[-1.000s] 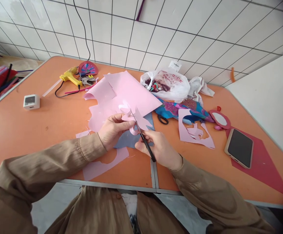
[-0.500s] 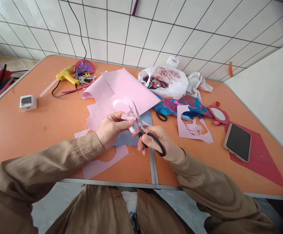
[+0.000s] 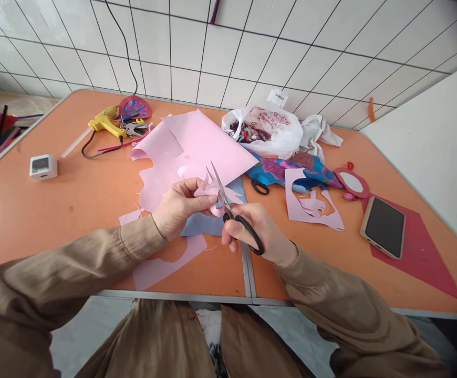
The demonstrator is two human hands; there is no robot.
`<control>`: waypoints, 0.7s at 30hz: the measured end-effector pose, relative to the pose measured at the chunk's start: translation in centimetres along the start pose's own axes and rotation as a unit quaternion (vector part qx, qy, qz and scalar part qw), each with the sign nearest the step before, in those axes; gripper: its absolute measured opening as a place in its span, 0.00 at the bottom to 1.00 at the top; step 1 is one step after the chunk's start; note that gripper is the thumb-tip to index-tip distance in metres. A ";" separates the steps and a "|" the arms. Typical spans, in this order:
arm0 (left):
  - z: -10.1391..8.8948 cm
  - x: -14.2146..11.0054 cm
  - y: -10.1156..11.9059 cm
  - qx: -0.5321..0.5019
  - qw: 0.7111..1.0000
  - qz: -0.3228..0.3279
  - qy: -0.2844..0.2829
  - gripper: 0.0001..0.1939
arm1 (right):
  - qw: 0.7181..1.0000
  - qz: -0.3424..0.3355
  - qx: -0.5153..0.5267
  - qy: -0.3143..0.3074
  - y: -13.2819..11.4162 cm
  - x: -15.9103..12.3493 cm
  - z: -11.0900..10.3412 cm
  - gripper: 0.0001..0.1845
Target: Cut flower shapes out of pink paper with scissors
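Between thumb and fingers, my left hand [image 3: 179,206] pinches a small cut piece of pink felt [image 3: 208,188] with thin strips sticking up. My right hand [image 3: 258,231] grips black-handled scissors [image 3: 228,202], its thumb and fingers at the loops. The blades point up and away, slightly apart, right at the pink piece. Beneath and beyond the hands lies a large pink felt sheet [image 3: 197,136] with cut, wavy edges. A blue-grey sheet [image 3: 200,224] shows partly under the hands. Nearer me is a pink offcut [image 3: 169,265] with a curved edge.
On the orange table [image 3: 86,210] are a yellow glue gun [image 3: 105,122], keys [image 3: 136,127], a white cube device [image 3: 43,167], a white plastic bag [image 3: 279,128], patterned blue fabric [image 3: 279,170], a second pink offcut [image 3: 297,202] and a phone [image 3: 384,227] on red felt [image 3: 421,247]. A tiled wall [image 3: 197,47] stands behind.
The scissor blades have turned slightly and moved a little left at the pink piece. Narrow pink points now show to the right of the blades. Both hands keep their hold.
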State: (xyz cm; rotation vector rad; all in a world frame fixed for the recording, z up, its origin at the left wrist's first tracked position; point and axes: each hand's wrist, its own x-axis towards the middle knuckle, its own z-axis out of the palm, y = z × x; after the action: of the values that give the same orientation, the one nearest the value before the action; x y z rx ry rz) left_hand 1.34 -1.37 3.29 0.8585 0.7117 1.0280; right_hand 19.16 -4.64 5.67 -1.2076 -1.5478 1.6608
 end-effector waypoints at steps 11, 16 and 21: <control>0.3 -0.2 0.8 0.029 0.999 0.014 -0.036 0.15 | 1.000 -0.026 -0.002 0.010 0.5 -0.1 0.0 0.32; 0.4 -0.2 0.8 0.020 0.999 0.016 -0.037 0.15 | 0.999 -0.034 -0.002 0.012 0.5 0.0 0.2 0.31; 0.5 -0.2 0.8 0.025 0.999 0.017 -0.037 0.14 | 0.999 -0.040 0.010 0.013 0.7 0.0 0.4 0.29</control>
State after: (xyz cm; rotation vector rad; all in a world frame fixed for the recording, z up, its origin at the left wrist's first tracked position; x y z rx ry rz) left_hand 1.32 -1.44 4.28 0.9498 0.6648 1.0064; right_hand 18.93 -4.91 4.98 -1.1371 -1.5417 1.5994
